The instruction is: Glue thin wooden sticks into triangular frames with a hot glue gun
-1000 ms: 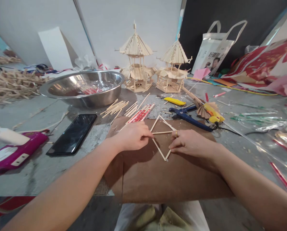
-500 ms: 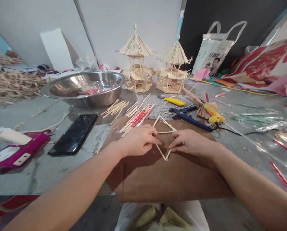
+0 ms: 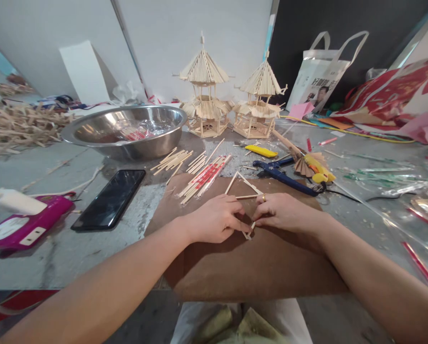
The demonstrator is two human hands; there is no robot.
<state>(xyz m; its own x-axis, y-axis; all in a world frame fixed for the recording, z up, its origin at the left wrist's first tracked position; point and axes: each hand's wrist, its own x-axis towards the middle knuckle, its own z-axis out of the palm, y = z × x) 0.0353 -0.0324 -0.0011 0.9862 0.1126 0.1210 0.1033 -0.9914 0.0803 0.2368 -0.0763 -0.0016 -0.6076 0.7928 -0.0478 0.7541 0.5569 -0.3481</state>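
Observation:
A frame of thin wooden sticks (image 3: 247,197), with pointed corners at its far and near ends and a crossbar, lies on a brown board or sheet (image 3: 257,272). My left hand (image 3: 216,219) is closed over its left side, fingers bent, with a fingertip down at the near corner. On the right side, my right hand (image 3: 287,212), with a ring on one finger, pinches a stick of the frame between thumb and fingers. Both hands cover parts of the sticks. Beyond my left hand lie loose sticks and red-and-white packets of sticks (image 3: 205,177).
Two stick-built pagodas (image 3: 204,112) stand at the back beside a steel basin (image 3: 128,148). A phone (image 3: 110,200) and a magenta power strip (image 3: 38,222) lie left. Blue pliers (image 3: 285,177), a yellow cutter (image 3: 260,151) and a yellow glue gun (image 3: 317,169) lie right.
My left hand has slid right and nearer to me, from the frame's left side to its near corner. My right hand has stayed almost in place.

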